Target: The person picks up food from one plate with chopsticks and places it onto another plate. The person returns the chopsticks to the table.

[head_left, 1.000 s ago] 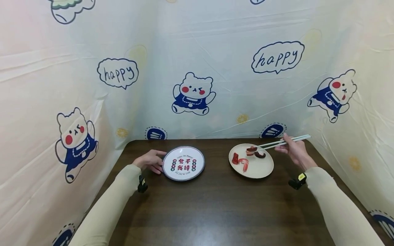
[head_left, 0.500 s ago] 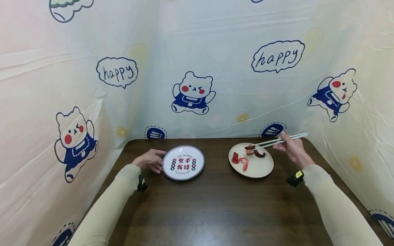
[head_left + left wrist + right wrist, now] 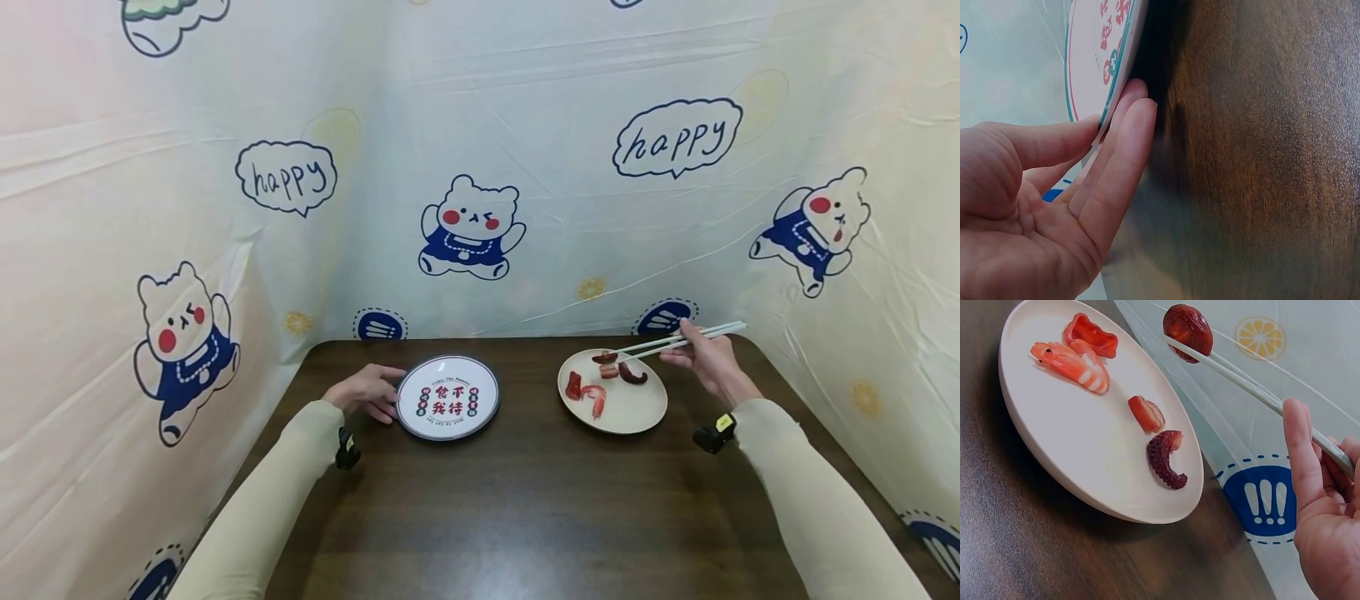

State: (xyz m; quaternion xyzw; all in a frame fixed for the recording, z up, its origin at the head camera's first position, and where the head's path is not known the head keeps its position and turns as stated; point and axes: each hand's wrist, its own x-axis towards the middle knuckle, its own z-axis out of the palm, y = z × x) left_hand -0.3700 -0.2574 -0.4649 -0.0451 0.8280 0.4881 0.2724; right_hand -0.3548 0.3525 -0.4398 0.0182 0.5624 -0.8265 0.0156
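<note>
My right hand (image 3: 708, 360) holds a pair of pale chopsticks (image 3: 1241, 383), whose tips grip a glossy brown piece like a mushroom cap (image 3: 1188, 331). In the right wrist view that piece hangs apart from the cream plate (image 3: 1104, 481). On the plate lie a shrimp (image 3: 1079, 372), a wavy red piece (image 3: 1094, 334), a red-and-pale chunk like streaky pork (image 3: 1146, 414) and a dark curled octopus tentacle (image 3: 1161, 459). At the left, my left hand (image 3: 367, 390) pinches the rim of a white plate (image 3: 450, 371) with red lettering, thumb on top and fingers at its underside.
Both plates rest on a dark wooden table (image 3: 487, 517), with a bare stretch of wood between them. A pale cloth curtain (image 3: 555, 208) printed with bears encloses the table at the back and both sides.
My right hand and the chopsticks have shifted slightly left and away from me, and the brown piece has moved with them, off the chunk beside it. The left hand stays put.
</note>
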